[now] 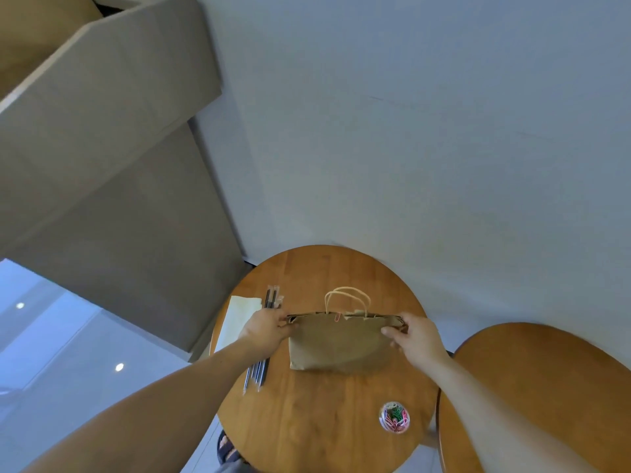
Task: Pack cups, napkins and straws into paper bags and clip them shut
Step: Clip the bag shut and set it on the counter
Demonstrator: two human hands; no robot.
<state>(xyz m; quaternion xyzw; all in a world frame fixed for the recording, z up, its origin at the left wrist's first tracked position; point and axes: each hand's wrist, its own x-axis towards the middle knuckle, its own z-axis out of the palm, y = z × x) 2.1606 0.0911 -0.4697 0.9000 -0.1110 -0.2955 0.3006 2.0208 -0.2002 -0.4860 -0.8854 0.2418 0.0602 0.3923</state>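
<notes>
Paper bag (338, 343) is pinched at its top corners by left hand (266, 327) and right hand (415, 336). One clip (338, 316) is fitted; more seem needed.

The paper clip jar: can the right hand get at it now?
Probably yes, once the right hand releases the paper bag; the jar stands unobstructed on the table, near that forearm.

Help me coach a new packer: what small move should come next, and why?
Probably free the right hand to fetch a second clip from the clip tub: the paper bag shows only one red clip, left of centre on its top edge, while the left hand holds the other corner.
</notes>
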